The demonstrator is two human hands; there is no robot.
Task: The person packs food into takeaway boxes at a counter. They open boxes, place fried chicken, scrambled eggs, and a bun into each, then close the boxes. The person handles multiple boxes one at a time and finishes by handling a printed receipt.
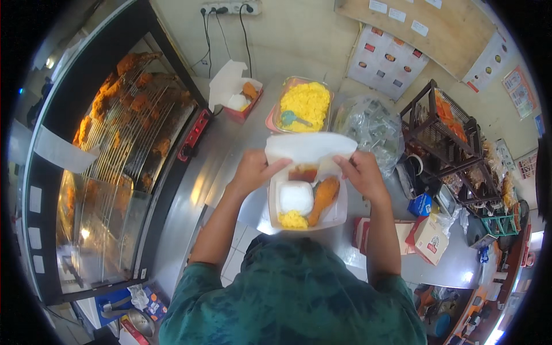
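Before me an open paperboard meal box (343, 215) stands near the counter's edge. My left hand (254, 170) grips the left side of its raised lid flap (310, 145), and my right hand (364, 174) grips the right side. Inside lie a white block of rice (296, 198), possibly wrapped, and a fried chicken drumstick (325, 196) to its right. A small heap of scrambled egg (293, 220) fills the near left corner. A reddish-brown sauce packet (303, 173) rests under the flap, partly hidden.
Behind the box sits a tray of scrambled egg (302, 101) with a teal scoop (294, 118). A second open meal box (243, 113) stands left of it. A clear plastic bag (371, 129), dark rack (448, 142) and folded cartons (431, 241) are right. The heated display cabinet (151, 194) borders the left.
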